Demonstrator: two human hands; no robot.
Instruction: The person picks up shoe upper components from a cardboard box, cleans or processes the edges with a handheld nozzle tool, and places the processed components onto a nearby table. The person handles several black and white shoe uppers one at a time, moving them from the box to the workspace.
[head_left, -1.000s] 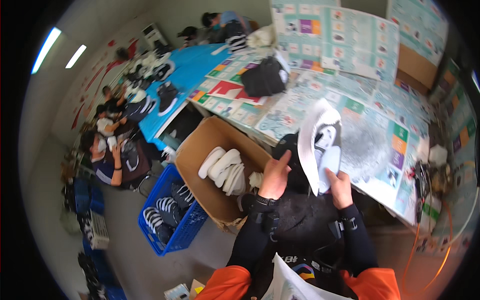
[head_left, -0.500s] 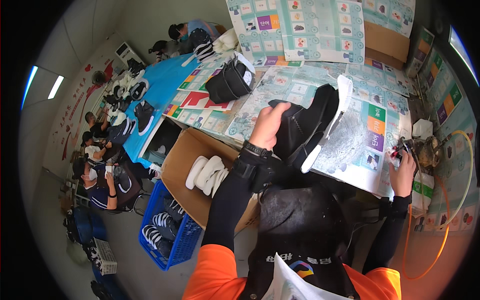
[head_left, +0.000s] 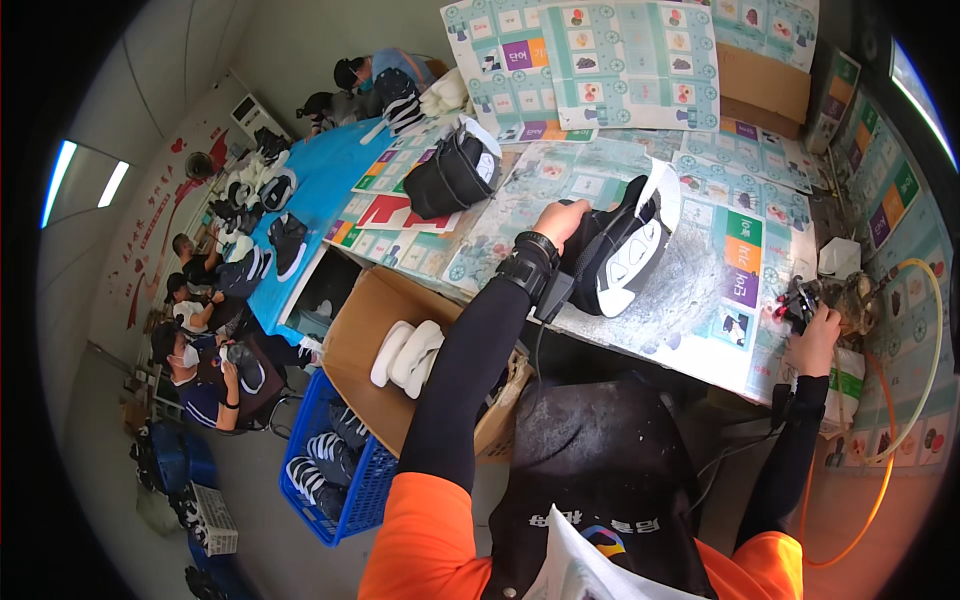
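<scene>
My left hand [head_left: 565,222] is closed on the edge of a black shoe upper [head_left: 596,250] above the right half of the table. The shoe is tilted, and its white underside [head_left: 634,255] faces right and up, with a white flap sticking up at the far end. At the right end of the table my right hand [head_left: 815,345] is closed around a small black and red spray gun [head_left: 797,306], whose handle is partly hidden by the fingers. Another black shoe upper [head_left: 452,172] with a white underside lies farther back on the table.
Printed sheets cover the table [head_left: 690,330]. A cardboard box [head_left: 365,310] with white sole pieces [head_left: 408,355] stands left of me, beside a blue crate [head_left: 375,495] of shoes. Yellow and orange hoses [head_left: 935,350] loop at the right. Co-workers sit along a blue table [head_left: 330,165].
My left hand has turned the shoe so that its white underside shows, and holds it lower over the table. My right hand has closed round the spray gun and shifted slightly.
</scene>
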